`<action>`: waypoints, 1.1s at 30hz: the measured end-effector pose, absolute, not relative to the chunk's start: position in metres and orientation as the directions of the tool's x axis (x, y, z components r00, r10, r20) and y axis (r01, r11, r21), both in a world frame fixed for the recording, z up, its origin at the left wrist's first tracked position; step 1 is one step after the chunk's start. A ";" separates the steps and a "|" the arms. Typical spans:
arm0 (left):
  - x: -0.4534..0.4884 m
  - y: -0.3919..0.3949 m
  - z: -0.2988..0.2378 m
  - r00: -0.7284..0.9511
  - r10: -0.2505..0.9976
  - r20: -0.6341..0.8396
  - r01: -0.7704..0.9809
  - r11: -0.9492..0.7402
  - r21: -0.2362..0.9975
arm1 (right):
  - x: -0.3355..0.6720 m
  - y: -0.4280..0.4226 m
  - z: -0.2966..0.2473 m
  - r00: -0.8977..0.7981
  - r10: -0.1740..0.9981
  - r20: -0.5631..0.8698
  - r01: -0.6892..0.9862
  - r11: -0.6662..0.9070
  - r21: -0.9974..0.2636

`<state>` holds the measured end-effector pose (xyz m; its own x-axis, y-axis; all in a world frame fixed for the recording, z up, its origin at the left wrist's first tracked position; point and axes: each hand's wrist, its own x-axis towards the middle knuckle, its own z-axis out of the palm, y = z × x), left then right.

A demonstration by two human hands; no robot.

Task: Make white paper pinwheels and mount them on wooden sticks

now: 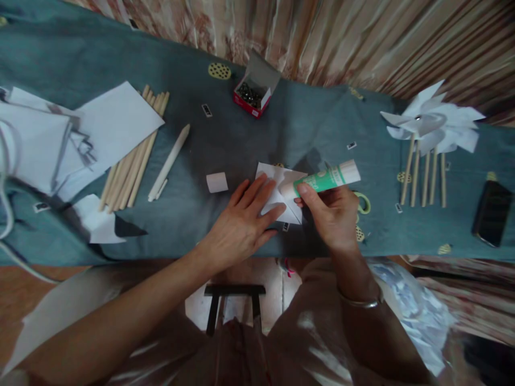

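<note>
A small square of white paper (295, 214) lies on the cloth in front of me, with folds or creases on its surface. My left hand (253, 214) rests flat on its left part, fingers spread. A green and white glue stick (324, 179) is gripped in my right hand (332, 212), its uncapped end tilted down at the middle of the paper. Whether the glue touches the paper I cannot tell. The white cap (217, 182) lies to the left of the paper. Part of a yellow-green scissors handle (364, 203) shows beside my right hand.
Wooden sticks (134, 161), a white pen (169, 163) and paper sheets (116, 123) lie on the left. An open red box (254, 96) of small metal pieces stands at the back. Paper pinwheels (432, 120) and a phone (493, 212) are on the right.
</note>
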<state>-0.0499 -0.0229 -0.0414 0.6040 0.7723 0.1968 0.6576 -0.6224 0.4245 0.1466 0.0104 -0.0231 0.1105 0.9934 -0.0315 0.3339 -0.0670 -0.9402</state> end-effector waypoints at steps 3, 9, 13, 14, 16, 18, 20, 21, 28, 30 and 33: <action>-0.050 -0.023 -0.041 0.605 0.775 0.182 0.664 -0.617 0.422 | 0.145 0.010 -0.023 0.124 0.992 0.003 0.413 -0.049 -0.910; -0.049 -0.022 -0.040 0.603 0.778 0.175 0.674 -0.614 0.410 | 0.144 0.011 -0.022 0.082 0.991 0.109 0.659 0.028 -0.751; -0.048 -0.022 -0.038 0.599 0.783 0.167 0.675 -0.606 0.420 | 0.142 0.011 -0.019 0.030 0.988 0.152 0.734 0.081 -0.674; -0.048 -0.022 -0.038 0.598 0.785 0.162 0.676 -0.603 0.423 | 0.141 0.010 -0.018 0.024 0.988 0.150 0.749 0.081 -0.657; -0.048 -0.022 -0.037 0.598 0.787 0.153 0.679 -0.598 0.426 | 0.139 0.010 -0.015 0.019 0.990 0.139 0.779 0.072 -0.622; -0.048 -0.022 -0.037 0.595 0.790 0.150 0.680 -0.594 0.430 | 0.137 0.009 -0.012 0.016 0.992 0.127 0.801 0.063 -0.595; -0.048 -0.022 -0.038 0.593 0.791 0.148 0.679 -0.591 0.435 | 0.135 0.008 -0.010 0.011 0.992 0.122 0.812 0.063 -0.581; -0.047 -0.022 -0.038 0.592 0.792 0.147 0.679 -0.589 0.438 | 0.135 0.008 -0.009 0.008 0.992 0.125 0.813 0.066 -0.578; -0.047 -0.022 -0.036 0.592 0.794 0.134 0.677 -0.581 0.452 | 0.138 0.006 -0.014 -0.001 0.994 0.105 0.779 0.067 -0.624; -0.047 -0.022 -0.036 0.590 0.797 0.131 0.679 -0.577 0.454 | 0.138 0.006 -0.014 -0.007 0.994 0.105 0.784 0.070 -0.617; -0.047 -0.022 -0.036 0.585 0.800 0.134 0.684 -0.575 0.449 | 0.138 0.005 -0.013 -0.023 0.994 0.109 0.794 0.085 -0.602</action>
<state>-0.0470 -0.0218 -0.0358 0.5847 0.8001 0.1339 0.6841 -0.5750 0.4487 0.1376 0.0054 -0.0133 -0.0234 0.9937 0.1093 0.7939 0.0849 -0.6021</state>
